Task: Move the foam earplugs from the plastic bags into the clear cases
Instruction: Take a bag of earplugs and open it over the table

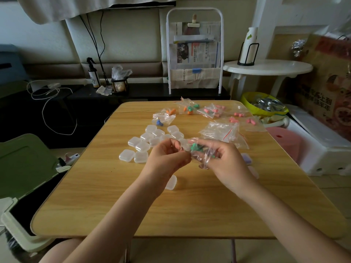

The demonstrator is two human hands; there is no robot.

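Note:
Above the middle of the wooden table (114,205), my left hand (167,160) and my right hand (226,162) both grip one small clear plastic bag (201,154) holding green foam earplugs (194,147). Several shut clear cases (142,147) lie in a cluster just beyond my left hand. One more clear case (171,183) sits under my left wrist. Further back lie bags with orange and blue earplugs (163,116), green and orange earplugs (189,108) and pink earplugs (210,111). A pile of empty bags (222,130) lies behind my right hand.
More pink earplug bags (245,118) lie at the table's far right. Two cases (247,158) with pale contents sit by my right hand. A white newspaper rack (193,52), a spray bottle (93,74), a white side table (266,68) and a yellow bowl (264,103) stand beyond the table.

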